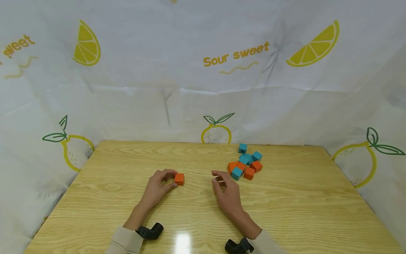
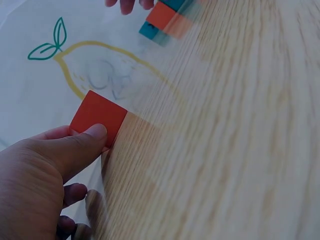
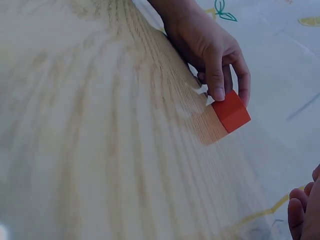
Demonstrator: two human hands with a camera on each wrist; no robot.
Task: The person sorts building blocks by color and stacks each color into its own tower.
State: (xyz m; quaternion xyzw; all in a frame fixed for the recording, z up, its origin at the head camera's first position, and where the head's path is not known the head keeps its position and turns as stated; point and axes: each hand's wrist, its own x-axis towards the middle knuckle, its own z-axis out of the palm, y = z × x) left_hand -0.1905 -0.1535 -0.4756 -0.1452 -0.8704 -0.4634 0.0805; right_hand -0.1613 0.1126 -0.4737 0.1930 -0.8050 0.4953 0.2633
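pinching one orange cube (image 1: 179, 179) between thumb and fingers, the left hand (image 1: 157, 187) has it low at the tabletop (image 1: 196, 211), well apart from the heap of blue and orange blocks (image 1: 248, 173) to its right. the right hand (image 1: 229, 197) hangs near that heap, its fingers loosely bent, nothing seen between them. the step in hand looks like positioning this single cube; letting it go would call for parting thumb and fingers evenly so it does not skid, and taking another block would call for a careful right-hand reach that leaves its neighbours alone. whether the cube's base sits fully flat is hard to tell. blocks in the heap overlap, so their count is unsure, and the dark mark on the rear blue block (image 1: 243, 148) is too small to read. both wrist views cut the right hand off at the edge
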